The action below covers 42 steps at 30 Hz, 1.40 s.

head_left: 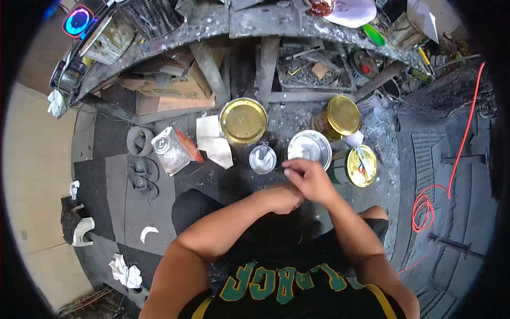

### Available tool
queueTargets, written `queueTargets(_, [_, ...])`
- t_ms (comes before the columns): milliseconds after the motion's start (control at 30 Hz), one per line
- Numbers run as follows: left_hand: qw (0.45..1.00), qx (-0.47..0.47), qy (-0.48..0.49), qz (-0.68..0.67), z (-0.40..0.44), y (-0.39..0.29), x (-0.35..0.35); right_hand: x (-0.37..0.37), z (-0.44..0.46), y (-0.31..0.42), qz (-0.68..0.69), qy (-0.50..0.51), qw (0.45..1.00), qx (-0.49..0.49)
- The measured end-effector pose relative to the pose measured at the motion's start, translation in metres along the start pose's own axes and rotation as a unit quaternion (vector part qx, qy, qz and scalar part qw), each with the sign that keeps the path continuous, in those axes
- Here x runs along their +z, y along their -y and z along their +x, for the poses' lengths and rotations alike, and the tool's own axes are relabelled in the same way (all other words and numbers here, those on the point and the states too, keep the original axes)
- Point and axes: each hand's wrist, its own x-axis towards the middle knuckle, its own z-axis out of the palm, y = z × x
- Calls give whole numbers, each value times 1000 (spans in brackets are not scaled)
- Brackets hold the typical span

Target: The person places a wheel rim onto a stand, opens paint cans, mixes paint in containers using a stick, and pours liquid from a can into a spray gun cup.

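Note:
My right hand (309, 181) is over the near rim of a round silvery metal container (309, 146), its fingers curled in. Whether anything is between those fingers I cannot make out. Below it, my left hand (284, 200) lies close to the right wrist, with its fingers hidden. Just left of the right fingertips stands a small pale cup (262, 166) with something upright inside. Behind the cup is a large can with a gold lid (243, 119). Another gold-topped can (343, 115) stands behind the silvery container. To the right sits a gold-lidded can (361, 175) with a tool lying on top.
A rectangular metal tin (170, 151) and pale sheets of paper (215, 141) lie to the left. Sandals (142, 178) are farther left. A paint-spattered bench (255, 24) crosses the far side. A red hose (423, 212) lies coiled at right.

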Motion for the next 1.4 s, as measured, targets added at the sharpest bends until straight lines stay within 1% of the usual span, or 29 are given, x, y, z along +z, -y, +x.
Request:
queueTargets(67, [997,-38,69,14,-7,-20,-15,4,16,-5,-37,-29,998,-45])
queueTargets(100, [998,-7,51,34,-3,-14,-2,3,21,3,-54,-10,998,-22])
queueTargets(133, [998,-12,57,26,-2,-17,-1,5,25,9,-84,-17,996,-32])
queueTargets(200, [997,-19,69,11,0,-22,-1,12,32,13,-99,25,995,-22])
queueTargets(267, [996,-21,74,42,3,-25,-1,25,54,20,-178,37,976,-117])
queueTargets(300, [995,-28,76,57,1,-25,1,35,68,24,-189,29,975,-110])
queueTargets(400, [984,-33,155,77,17,-20,8,63,137,31,-243,5,962,-122])
queueTargets(500, [996,45,-37,69,27,2,43,83,191,34,-422,31,905,-48])
queueTargets(600, [993,52,-22,108,30,-12,40,93,215,27,-438,125,889,34])
queueTargets(700, [999,24,19,10,12,-32,21,96,219,30,-456,142,877,48])
queueTargets(767, [998,34,45,43,27,-25,35,97,217,39,-470,148,868,57])
queueTargets(800, [995,40,60,63,26,-26,32,96,218,43,-466,142,872,49])
queueTargets(867, [994,59,73,50,23,-19,23,91,218,47,-455,130,880,39])
queueTargets(900, [993,71,82,42,18,-18,14,83,213,52,-431,89,898,-10])
queueTargets(967, [994,41,89,45,14,-17,6,53,189,67,-382,8,919,-95])
queueTargets(1000, [994,24,91,48,11,-16,0,28,167,73,-392,-36,910,-128])
queueTargets(1033, [996,21,84,38,2,-15,-9,5,148,74,-386,-74,912,-120])
queueTargets(1067, [997,17,76,27,-9,-16,-17,-17,123,76,-390,-87,914,-66])
queueTargets(1100, [998,12,66,17,-16,-14,-22,-37,105,59,-398,-89,913,-16])
queueTargets(1167, [997,8,80,17,-11,-4,-17,-58,75,2,-438,-38,896,57])
queueTargets(1200, [996,6,89,19,-5,1,-10,-59,62,-31,-417,-25,903,102])
queueTargets(1267, [993,24,104,39,5,5,2,-44,52,-54,-453,7,877,162])
queueTargets(1333, [992,30,116,40,3,-2,-2,-34,57,-65,-430,5,887,171])
queueTargets(1367, [994,25,105,36,2,-5,-4,-29,61,-69,-416,3,892,176])
queueTargets(1400, [994,21,98,32,0,-9,-4,-24,62,-68,-432,4,884,179])
